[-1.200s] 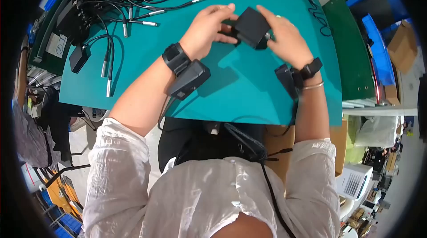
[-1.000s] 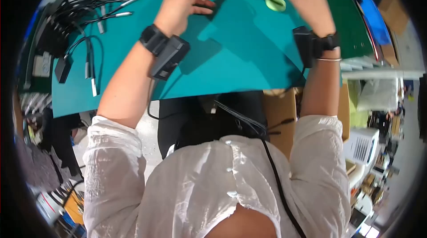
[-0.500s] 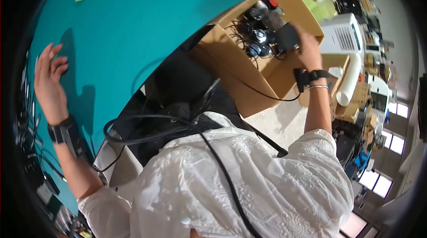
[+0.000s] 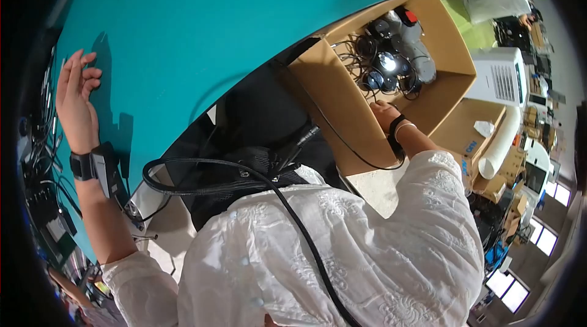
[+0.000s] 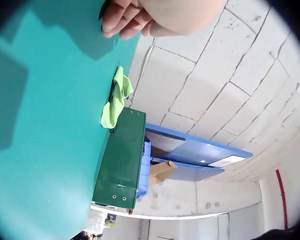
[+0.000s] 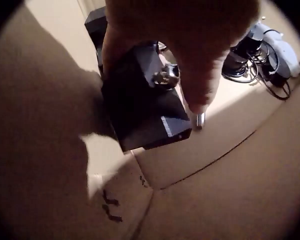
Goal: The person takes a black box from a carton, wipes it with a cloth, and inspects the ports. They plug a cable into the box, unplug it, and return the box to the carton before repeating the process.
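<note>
Risk: your right hand (image 6: 182, 37) pinches the black module (image 6: 140, 117) low inside the cardboard box (image 4: 339, 116); a loose grip could drop it on its connector. Meanwhile your left hand (image 4: 76, 104) lies flat, fingers straight, on the teal mat (image 4: 232, 27).

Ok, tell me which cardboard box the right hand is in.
The large box beside the teal table, holding cabled devices; the right hand holds a black unit there. The smaller box sits beyond.

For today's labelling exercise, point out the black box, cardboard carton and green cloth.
black box (image 6: 137, 115), right wrist view, dark side face.
cardboard carton (image 4: 342, 107), head view, outer wall.
green cloth (image 5: 116, 97), left wrist view, middle fold.
</note>
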Demonstrator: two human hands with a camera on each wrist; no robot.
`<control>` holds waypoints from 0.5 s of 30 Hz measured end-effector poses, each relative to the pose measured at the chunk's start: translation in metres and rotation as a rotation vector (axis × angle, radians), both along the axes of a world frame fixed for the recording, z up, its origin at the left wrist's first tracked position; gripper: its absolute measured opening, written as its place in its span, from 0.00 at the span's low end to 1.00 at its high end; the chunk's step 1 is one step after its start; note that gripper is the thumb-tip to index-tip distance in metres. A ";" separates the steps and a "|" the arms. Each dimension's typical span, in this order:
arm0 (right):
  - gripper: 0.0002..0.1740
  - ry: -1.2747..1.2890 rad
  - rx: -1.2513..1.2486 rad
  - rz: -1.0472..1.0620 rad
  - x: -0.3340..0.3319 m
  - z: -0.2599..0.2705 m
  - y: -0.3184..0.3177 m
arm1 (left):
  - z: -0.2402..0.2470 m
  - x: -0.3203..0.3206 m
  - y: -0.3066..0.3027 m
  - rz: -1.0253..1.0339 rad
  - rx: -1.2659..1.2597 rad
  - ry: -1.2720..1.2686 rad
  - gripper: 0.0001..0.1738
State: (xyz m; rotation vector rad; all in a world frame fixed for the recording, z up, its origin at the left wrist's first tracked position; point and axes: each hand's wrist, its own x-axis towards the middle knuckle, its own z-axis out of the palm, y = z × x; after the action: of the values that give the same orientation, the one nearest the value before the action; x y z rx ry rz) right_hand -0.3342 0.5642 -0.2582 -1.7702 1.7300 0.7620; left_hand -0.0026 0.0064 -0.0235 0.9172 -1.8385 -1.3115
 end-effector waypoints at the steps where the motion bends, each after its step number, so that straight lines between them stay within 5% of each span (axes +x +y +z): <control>1: 0.18 -0.021 -0.022 -0.090 0.001 -0.008 0.002 | 0.000 0.000 0.000 0.015 -0.002 -0.005 0.16; 5: 0.18 -0.060 -0.031 -0.229 -0.004 -0.044 0.015 | 0.000 -0.004 -0.001 0.000 -0.008 -0.021 0.16; 7: 0.19 -0.083 0.004 -0.256 -0.001 -0.035 0.011 | -0.001 -0.003 -0.003 -0.005 0.016 -0.012 0.15; 9: 0.19 -0.157 -0.282 -0.370 0.004 -0.029 0.018 | -0.001 -0.004 -0.002 0.018 0.001 -0.016 0.15; 11: 0.22 -0.218 -0.254 -0.265 0.004 -0.004 0.004 | 0.000 -0.003 0.003 0.016 -0.004 0.002 0.16; 12: 0.22 -0.230 -0.278 -0.457 -0.010 -0.029 0.016 | 0.001 -0.003 0.007 -0.002 0.009 0.031 0.16; 13: 0.21 -0.121 -0.302 -0.354 -0.001 0.022 -0.015 | 0.003 -0.003 0.009 -0.007 0.010 0.057 0.16; 14: 0.21 -0.228 -0.321 -0.869 -0.010 0.034 -0.028 | 0.002 0.000 0.007 -0.046 0.050 0.089 0.16; 15: 0.22 -0.148 -0.488 -0.670 -0.025 0.043 -0.030 | 0.003 0.005 0.005 -0.078 0.081 0.122 0.15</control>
State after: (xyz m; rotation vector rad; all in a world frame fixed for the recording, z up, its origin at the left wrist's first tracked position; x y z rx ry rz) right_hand -0.3591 0.5344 -0.2155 -1.3089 2.3318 -0.0815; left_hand 0.0019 0.0114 -0.0203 0.7961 -1.7540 -1.4659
